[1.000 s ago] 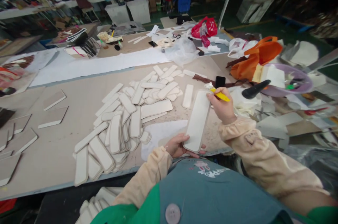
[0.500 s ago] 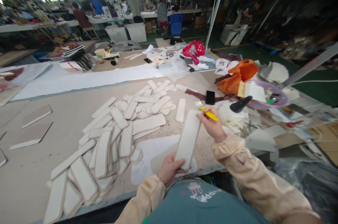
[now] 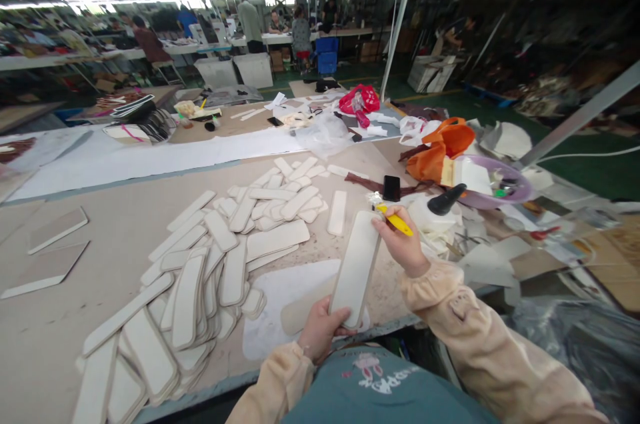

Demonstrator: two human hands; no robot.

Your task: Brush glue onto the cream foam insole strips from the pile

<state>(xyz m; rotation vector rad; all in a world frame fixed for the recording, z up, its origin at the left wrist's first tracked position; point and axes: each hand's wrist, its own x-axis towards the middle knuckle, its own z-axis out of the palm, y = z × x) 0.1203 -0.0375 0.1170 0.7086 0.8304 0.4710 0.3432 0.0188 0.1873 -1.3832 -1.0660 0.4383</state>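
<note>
A long off-white padded strip [image 3: 356, 271] with rounded corners is held up at a slant over the table's near edge. My left hand [image 3: 320, 329] grips its lower end, thumb on top and fingers beneath. At the upper right corner of the strip, my right hand [image 3: 401, 241] pinches the edge while also holding a yellow-handled brush [image 3: 399, 223]. The brush's pale, clumped head points up and left, clear of the strip. To the left lies a big loose pile of similar strips [image 3: 187, 301]. One separate strip [image 3: 337, 213] lies just beyond the held one.
A white sheet [image 3: 260, 334] lies under my left hand. Right of my right hand are a white bottle with a black nozzle [image 3: 447, 200], a phone [image 3: 391, 189], an orange bag [image 3: 434, 161] and a purple basin [image 3: 525, 191]. A metal post [image 3: 575, 119] slants up at the right.
The camera view has shifted slightly, so the table's contents appear a little to the left. Both hands keep the same hold on the strip and brush.
</note>
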